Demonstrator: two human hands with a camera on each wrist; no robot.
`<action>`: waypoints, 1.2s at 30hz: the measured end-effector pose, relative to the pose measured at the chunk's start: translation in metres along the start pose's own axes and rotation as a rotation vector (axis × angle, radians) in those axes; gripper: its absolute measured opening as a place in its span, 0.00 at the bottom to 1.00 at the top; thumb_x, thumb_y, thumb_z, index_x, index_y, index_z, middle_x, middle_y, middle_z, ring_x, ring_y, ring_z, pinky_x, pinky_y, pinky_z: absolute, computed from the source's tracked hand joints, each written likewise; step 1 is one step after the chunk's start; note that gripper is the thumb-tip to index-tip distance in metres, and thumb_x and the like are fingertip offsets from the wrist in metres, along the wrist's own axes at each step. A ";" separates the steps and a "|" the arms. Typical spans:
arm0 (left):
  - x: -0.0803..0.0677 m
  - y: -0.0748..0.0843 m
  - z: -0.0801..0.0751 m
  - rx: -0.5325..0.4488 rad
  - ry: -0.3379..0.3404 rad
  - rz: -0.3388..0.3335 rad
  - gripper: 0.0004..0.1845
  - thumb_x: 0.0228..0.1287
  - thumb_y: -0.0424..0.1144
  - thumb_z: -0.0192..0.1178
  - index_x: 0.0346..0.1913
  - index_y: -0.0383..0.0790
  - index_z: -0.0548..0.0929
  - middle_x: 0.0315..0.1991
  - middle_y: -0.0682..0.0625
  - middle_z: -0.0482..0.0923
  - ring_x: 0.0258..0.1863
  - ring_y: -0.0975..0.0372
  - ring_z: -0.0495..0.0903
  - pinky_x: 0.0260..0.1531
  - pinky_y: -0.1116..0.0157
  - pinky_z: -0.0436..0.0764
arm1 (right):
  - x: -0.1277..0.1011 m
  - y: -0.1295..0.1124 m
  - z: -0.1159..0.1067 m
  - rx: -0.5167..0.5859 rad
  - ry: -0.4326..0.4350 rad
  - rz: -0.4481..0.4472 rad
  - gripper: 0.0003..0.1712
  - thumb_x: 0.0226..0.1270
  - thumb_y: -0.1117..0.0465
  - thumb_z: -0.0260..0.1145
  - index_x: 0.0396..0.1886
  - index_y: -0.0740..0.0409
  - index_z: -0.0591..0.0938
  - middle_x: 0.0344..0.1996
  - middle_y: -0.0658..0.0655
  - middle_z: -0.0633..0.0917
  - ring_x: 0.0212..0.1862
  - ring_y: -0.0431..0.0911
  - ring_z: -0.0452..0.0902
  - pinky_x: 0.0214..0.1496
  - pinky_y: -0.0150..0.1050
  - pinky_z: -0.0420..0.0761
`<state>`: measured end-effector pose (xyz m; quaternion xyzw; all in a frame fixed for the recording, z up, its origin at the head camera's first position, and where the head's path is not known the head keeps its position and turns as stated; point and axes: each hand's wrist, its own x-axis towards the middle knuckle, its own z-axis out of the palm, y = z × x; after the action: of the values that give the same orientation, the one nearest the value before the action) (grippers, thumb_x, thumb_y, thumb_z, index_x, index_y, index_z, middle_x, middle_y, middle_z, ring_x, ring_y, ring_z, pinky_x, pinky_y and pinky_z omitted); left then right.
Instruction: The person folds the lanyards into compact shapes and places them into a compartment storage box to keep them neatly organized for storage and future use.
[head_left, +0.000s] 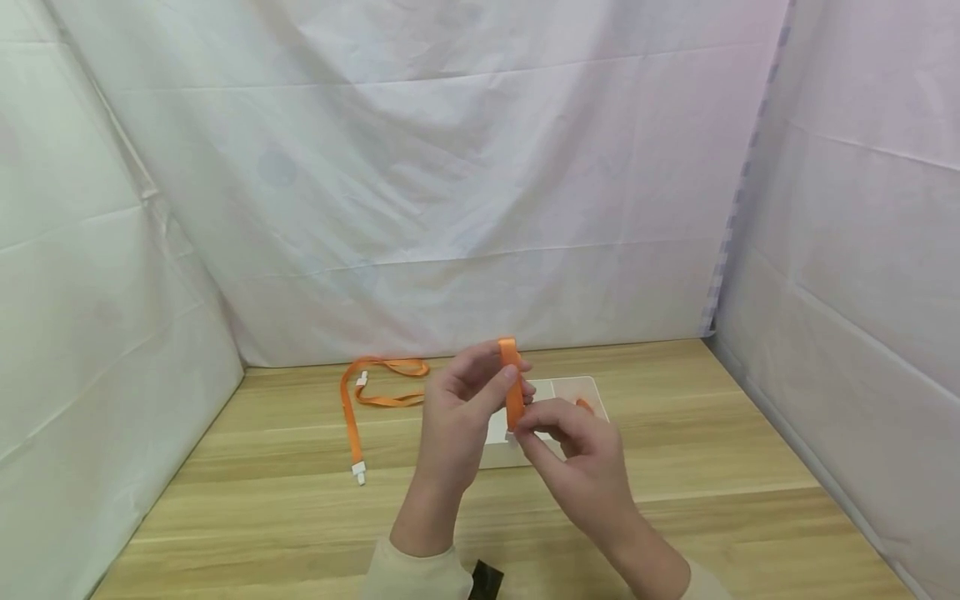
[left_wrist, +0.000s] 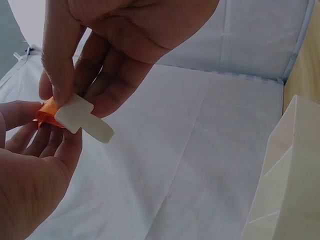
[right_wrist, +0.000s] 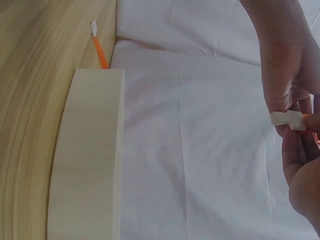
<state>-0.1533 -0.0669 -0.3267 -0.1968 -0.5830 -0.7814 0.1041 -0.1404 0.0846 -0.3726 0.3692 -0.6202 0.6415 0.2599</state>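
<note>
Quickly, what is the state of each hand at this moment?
Left hand: closed, holding an orange strap.
Right hand: closed, pinching the same strap near its white clip.

L grip (head_left: pixel 462 404) upright, R grip (head_left: pixel 588 477) pinches nr it.

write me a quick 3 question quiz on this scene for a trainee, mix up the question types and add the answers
1. What do the left hand and right hand hold together?
2. True or false: in the head view, a loose orange lanyard lies to the left of the white box.
3. What colour is the clip on the held piece?
A) black
B) white
C) green

Key:
1. A folded orange strap
2. True
3. B
</note>
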 end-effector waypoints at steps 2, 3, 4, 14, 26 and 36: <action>0.000 0.001 0.000 0.005 -0.004 0.003 0.14 0.74 0.29 0.63 0.58 0.29 0.83 0.41 0.56 0.91 0.35 0.61 0.89 0.47 0.62 0.90 | 0.000 0.001 0.001 0.001 0.003 -0.035 0.17 0.58 0.89 0.66 0.38 0.68 0.86 0.37 0.63 0.85 0.46 0.42 0.85 0.53 0.32 0.89; 0.000 0.002 0.000 0.007 0.000 0.000 0.14 0.74 0.29 0.63 0.58 0.29 0.84 0.41 0.55 0.91 0.36 0.61 0.90 0.48 0.62 0.90 | -0.001 0.000 0.001 -0.005 0.004 -0.041 0.18 0.57 0.90 0.67 0.38 0.67 0.86 0.39 0.62 0.84 0.48 0.43 0.83 0.53 0.32 0.88; 0.000 0.002 -0.001 0.014 0.005 -0.004 0.13 0.74 0.29 0.64 0.58 0.30 0.84 0.41 0.55 0.91 0.36 0.62 0.90 0.50 0.61 0.90 | 0.000 0.000 0.001 -0.011 0.003 -0.045 0.18 0.57 0.90 0.67 0.37 0.67 0.87 0.41 0.62 0.83 0.50 0.43 0.83 0.54 0.31 0.88; 0.002 0.006 -0.003 -0.034 0.001 -0.008 0.12 0.73 0.28 0.64 0.55 0.32 0.86 0.41 0.54 0.92 0.37 0.60 0.92 0.53 0.60 0.89 | 0.007 0.000 -0.009 0.009 -0.121 0.034 0.10 0.68 0.77 0.71 0.46 0.64 0.88 0.41 0.57 0.91 0.45 0.45 0.87 0.53 0.32 0.88; -0.001 0.000 0.012 -0.177 0.012 -0.112 0.09 0.77 0.30 0.60 0.50 0.46 0.87 0.40 0.54 0.91 0.36 0.63 0.90 0.44 0.64 0.91 | 0.002 -0.002 -0.006 0.022 -0.106 0.062 0.16 0.63 0.85 0.68 0.46 0.67 0.87 0.37 0.66 0.91 0.45 0.35 0.89 0.48 0.31 0.89; -0.002 -0.009 0.018 -0.125 0.033 -0.090 0.07 0.77 0.31 0.60 0.50 0.40 0.86 0.39 0.53 0.91 0.35 0.64 0.89 0.35 0.70 0.87 | 0.006 0.005 -0.008 -0.008 -0.121 -0.106 0.08 0.68 0.74 0.72 0.45 0.66 0.88 0.36 0.63 0.91 0.45 0.37 0.89 0.49 0.30 0.88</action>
<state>-0.1516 -0.0472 -0.3311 -0.1637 -0.5395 -0.8233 0.0660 -0.1496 0.0911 -0.3706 0.4388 -0.6167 0.6009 0.2570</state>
